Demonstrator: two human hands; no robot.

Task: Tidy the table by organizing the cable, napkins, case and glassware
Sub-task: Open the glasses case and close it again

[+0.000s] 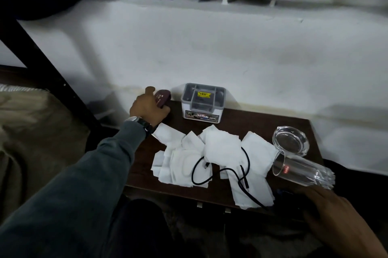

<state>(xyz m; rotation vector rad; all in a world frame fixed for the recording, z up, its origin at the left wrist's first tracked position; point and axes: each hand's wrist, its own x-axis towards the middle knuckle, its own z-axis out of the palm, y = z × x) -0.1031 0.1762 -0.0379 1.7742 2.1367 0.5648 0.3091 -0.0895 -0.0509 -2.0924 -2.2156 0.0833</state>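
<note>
Curling round the maroon case at the far-left corner of the table, the left grip holds it. The right grip, flat and empty, lies just beside the toppled tumbler, whose mouth faces left.

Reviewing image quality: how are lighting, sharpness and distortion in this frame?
Head view: dim, table and foreground very dark; white napkins read clearly; left hand gripping the case is sharp; right hand is shadowed and soft; red print on the tumbler is legible; wide-angle bowing at the edges.
</note>
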